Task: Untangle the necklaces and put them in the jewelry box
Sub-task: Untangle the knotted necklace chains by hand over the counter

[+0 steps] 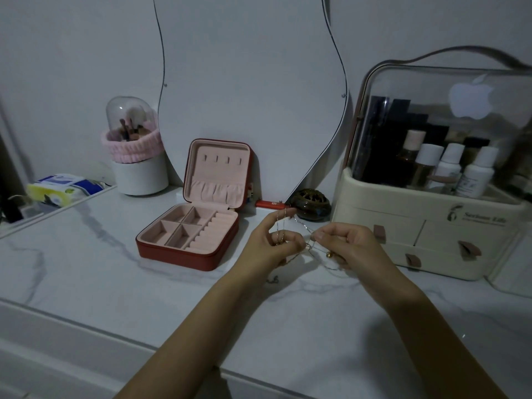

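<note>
Above the marble top point(86, 254), both hands held the necklaces point(299, 240) off the surface: left hand point(269, 249) pinching a gold chain upright, right hand point(349, 246) pinching a silver strand at three o'clock from it. The knot looked unresolved. Best to slacken, not pull, and feed one loop through. At nine o'clock, the box point(190, 237) sat open, compartments bare.
</note>
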